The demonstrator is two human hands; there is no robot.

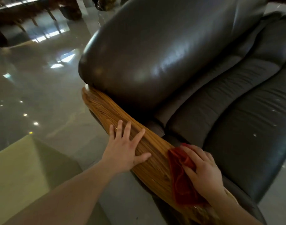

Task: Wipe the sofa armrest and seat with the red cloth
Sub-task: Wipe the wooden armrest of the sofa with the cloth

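Observation:
A polished wooden armrest (104, 111) runs diagonally along the near side of a dark leather sofa. My left hand (124, 148) lies flat on it with the fingers spread. Closer to me, my right hand (204, 169) presses the red cloth (179, 181) onto the wood, its fingers curled over the bunched top of the cloth. The rest of the cloth lies draped across the armrest. The sofa's seat cushion (252, 132) is to the right of both hands, and the padded leather arm bolster (155, 51) rises behind the wood.
A glossy grey tiled floor (41, 95) lies left of the sofa. A pale yellow-green surface (17, 168) sits at the lower left. Dark wooden furniture legs (33, 12) stand at the far top left.

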